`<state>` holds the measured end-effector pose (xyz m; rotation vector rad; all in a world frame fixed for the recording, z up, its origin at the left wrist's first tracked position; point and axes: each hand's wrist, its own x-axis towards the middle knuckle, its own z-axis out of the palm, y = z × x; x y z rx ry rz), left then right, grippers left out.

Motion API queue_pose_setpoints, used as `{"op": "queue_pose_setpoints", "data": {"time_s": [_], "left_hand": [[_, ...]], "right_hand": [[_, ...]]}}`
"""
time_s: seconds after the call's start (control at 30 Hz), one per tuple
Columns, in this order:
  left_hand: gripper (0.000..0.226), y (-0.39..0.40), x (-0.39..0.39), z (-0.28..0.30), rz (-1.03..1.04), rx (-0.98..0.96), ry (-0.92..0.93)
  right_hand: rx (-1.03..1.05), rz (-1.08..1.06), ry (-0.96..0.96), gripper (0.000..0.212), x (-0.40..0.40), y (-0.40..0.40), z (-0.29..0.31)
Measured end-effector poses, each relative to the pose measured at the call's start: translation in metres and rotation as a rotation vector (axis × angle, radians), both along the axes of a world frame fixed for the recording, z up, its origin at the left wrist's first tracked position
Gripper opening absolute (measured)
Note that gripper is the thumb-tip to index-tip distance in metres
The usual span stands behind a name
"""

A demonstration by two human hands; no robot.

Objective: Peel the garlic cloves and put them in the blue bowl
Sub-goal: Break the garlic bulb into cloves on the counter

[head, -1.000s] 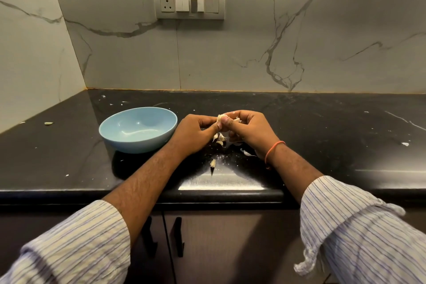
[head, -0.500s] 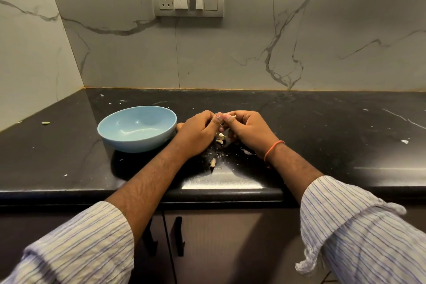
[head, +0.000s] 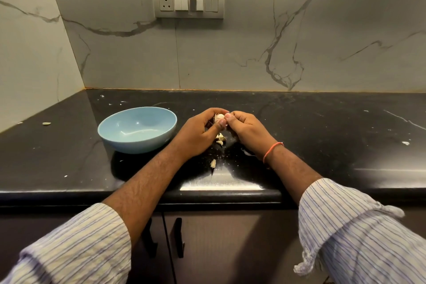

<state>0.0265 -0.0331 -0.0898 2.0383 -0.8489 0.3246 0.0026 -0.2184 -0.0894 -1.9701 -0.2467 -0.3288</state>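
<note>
A pale garlic clove [head: 219, 116] is pinched between both hands just above the black counter. My left hand [head: 198, 132] curls round it from the left, thumb up against it. My right hand [head: 247, 128], with an orange band at the wrist, pinches it from the right. Loose cloves and skin [head: 220, 138] lie on the counter under the hands, and one more clove [head: 213, 163] lies nearer the front edge. The blue bowl [head: 129, 143] stands just left of my left hand with nothing visible in it.
The black counter [head: 322, 136] runs to a marble wall behind and on the left. One stray clove [head: 46, 123] lies far left. White scraps dot the surface at right [head: 405, 143]. A switch panel [head: 188, 3] is on the wall. Cabinet handles [head: 178, 237] sit below the edge.
The hands have stayed in place by the bowl, working the clove; more of its pale body shows between the fingertips now than half a second ago.
</note>
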Motion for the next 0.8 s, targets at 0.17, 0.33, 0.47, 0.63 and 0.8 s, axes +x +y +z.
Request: {"op": "queue_pose_setpoints", "data": {"time_s": [0.17, 0.33, 0.47, 0.63, 0.8], "left_hand": [[0.023, 0.0, 0.001, 0.0, 0.067, 0.026, -0.064], [0.025, -0.003, -0.003, 0.0, 0.144, 0.073, -0.132], [0.027, -0.003, -0.006, 0.001, 0.164, 0.087, -0.162], [0.026, -0.004, -0.003, -0.001, 0.255, 0.133, -0.168], [0.025, -0.005, -0.005, -0.001, 0.226, 0.148, -0.186]], "right_hand": [[-0.065, -0.042, -0.049, 0.034, -0.005, 0.0, 0.004], [-0.15, -0.137, -0.123, 0.031, -0.009, 0.002, 0.004], [-0.219, -0.191, -0.213, 0.03, -0.01, 0.002, 0.002], [-0.303, -0.269, -0.298, 0.033, -0.011, 0.003, 0.001], [-0.181, -0.345, -0.228, 0.034, -0.01, -0.009, 0.004]]}}
